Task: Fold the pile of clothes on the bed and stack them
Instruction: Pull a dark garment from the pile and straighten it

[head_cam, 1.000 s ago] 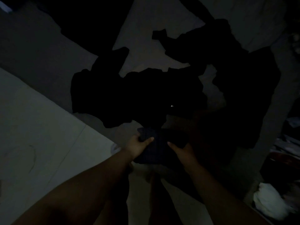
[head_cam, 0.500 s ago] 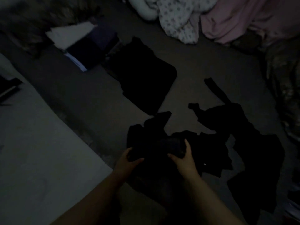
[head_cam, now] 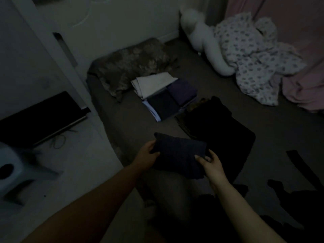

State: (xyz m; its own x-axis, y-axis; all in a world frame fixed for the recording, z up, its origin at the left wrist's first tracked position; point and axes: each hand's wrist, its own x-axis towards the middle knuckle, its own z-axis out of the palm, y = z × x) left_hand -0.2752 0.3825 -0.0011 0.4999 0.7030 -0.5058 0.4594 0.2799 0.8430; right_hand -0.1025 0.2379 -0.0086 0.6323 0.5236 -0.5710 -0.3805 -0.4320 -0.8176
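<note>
Dark navy cloth, folded into a flat rectangle, is being held out over the near edge of the bed (head_cam: 133, 123). This folded garment (head_cam: 178, 155) is lying roughly level, its long axis running from upper left to lower right, one corner pointing away toward the far stack and the opposite end hanging down toward the person. The left hand (head_cam: 147, 154) is gripping the garment's left edge, thumb curled on top and fingers hidden beneath. The right hand (head_cam: 211, 163) is pinching the right edge, fingertips lying on the upper face of the cloth. The garment is thus spanning between the two grips, most of it sitting ahead of and between the hands.

Beyond it, a stack of folded clothes (head_cam: 164, 97) is resting on the bed, white, purple and dark pieces side by side. Just to the right of that stack, a black folded garment (head_cam: 215, 127) is lying flat, and it is just behind the held piece. More black clothes (head_cam: 298, 199) are lying unfolded at the lower right. A patterned pillow (head_cam: 133, 64) is sitting at the head of the bed, and a spotted blanket (head_cam: 254, 58) is bunched at the far right.
</note>
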